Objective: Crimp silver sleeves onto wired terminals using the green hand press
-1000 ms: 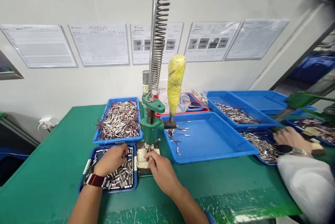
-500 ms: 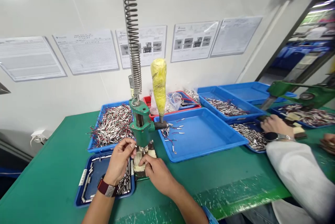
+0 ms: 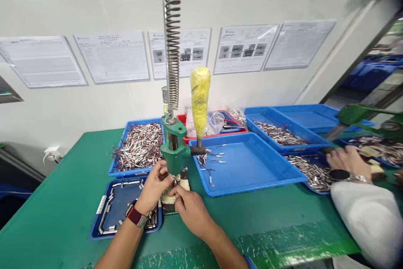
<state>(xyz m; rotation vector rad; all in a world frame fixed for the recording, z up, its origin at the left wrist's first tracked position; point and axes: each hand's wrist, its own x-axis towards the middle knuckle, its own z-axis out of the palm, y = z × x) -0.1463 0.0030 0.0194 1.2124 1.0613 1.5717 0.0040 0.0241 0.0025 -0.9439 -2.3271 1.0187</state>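
A white wall (image 3: 126, 13) runs along the back of this spot, and the green worktop (image 3: 66, 185) stretches out below it, its front strip badly scuffed. Five printed sheets (image 3: 247, 48) hang in a row on the wall. Off to the right, a co-worker's white sleeve (image 3: 362, 218) reaches in, that person's hand (image 3: 349, 163) beside a tray of metal pieces. The green hand press (image 3: 173, 158) stands on the worktop, a tall coil spring (image 3: 173, 46) above it and a yellow-wrapped handle (image 3: 200, 101) upright at its side (that wrapping looks well used). To its right lies a wide blue tray (image 3: 255, 166) with a few wired parts at its left end; to its left, another blue tray (image 3: 134, 173) is heaped with them.

Both hands meet at the press base. The left hand (image 3: 154, 189) has its thumb and forefinger drawn close together just under the ram; the right hand (image 3: 190, 208) brings its own fingertips in beside them, also nearly closed. I can't tell whether either pinches anything. Small metal cylinders (image 3: 153, 218) lie in the dark blue tray (image 3: 121, 208) beneath the left wrist.
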